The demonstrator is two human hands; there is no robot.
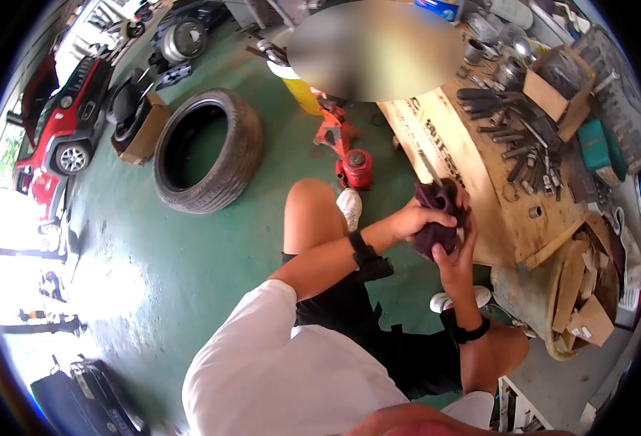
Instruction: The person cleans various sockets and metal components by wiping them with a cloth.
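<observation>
Bunching a dark cloth (pixel 431 238) between both hands, the person works right of centre in the frame, at the edge of the wooden bench (pixel 496 231). The left hand (pixel 412 219) has its fingers closed on the cloth, thumb laid across the front; the right hand (pixel 461 251) grips from below and the right side, its thumb pressing in. Some fingertips are hidden in the folds. Two opposed grips probably keep the bundle from slipping or opening. A thin rod (pixel 429 167) sticks out above it; I can't tell what the folds hide around its lower end. In the upper right, loose metal sockets (pixel 535 171) lie clustered, presumably to stay within reach. The red jack (pixel 356 169) stands upright on the floor at upper centre, its base likely keeping it steady.
</observation>
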